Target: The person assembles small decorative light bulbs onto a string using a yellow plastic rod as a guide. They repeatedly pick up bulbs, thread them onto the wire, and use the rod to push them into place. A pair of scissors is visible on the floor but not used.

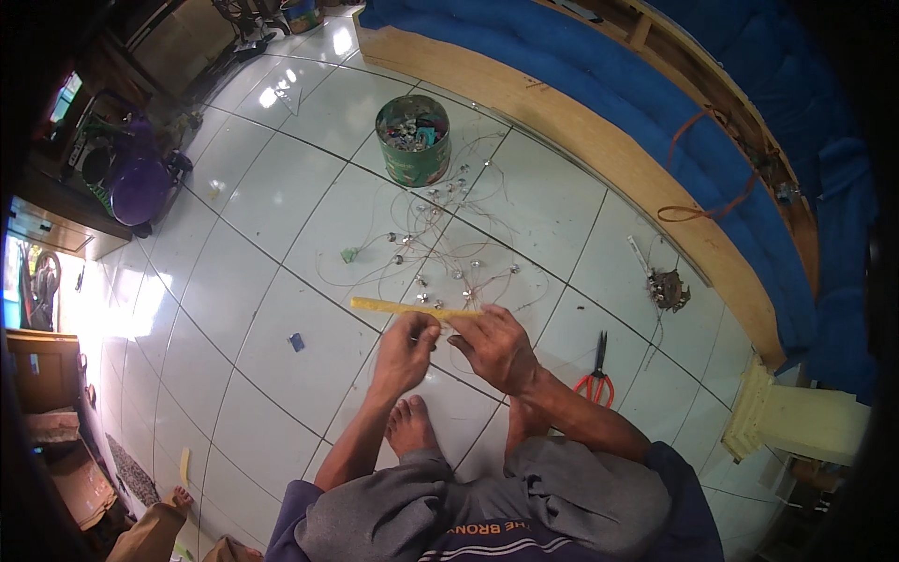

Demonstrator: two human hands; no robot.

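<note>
Over the tiled floor, both hands are at a long, thin yellow strip (375, 305) that looks folded or rolled. My left hand (406, 351) has its fingers curled closed at the strip's middle. My right hand (503, 348) grips near its right end, fingers bent over it and partly hiding it. The two hands almost touch. Just beyond them lie thin reddish wires (440, 245) in loose loops, with several small shiny metal pieces (468, 294) among them. Red-handled scissors (593, 384) lie to the right of my right forearm, blades pointing away.
A green tin (415, 169) full of small parts stands beyond the wires. A brown clump (668, 290) with metal bits lies at right, near a blue-covered wooden frame (562, 84). A small blue piece (296, 343) is at left. Another person's foot (182, 497) shows lower left.
</note>
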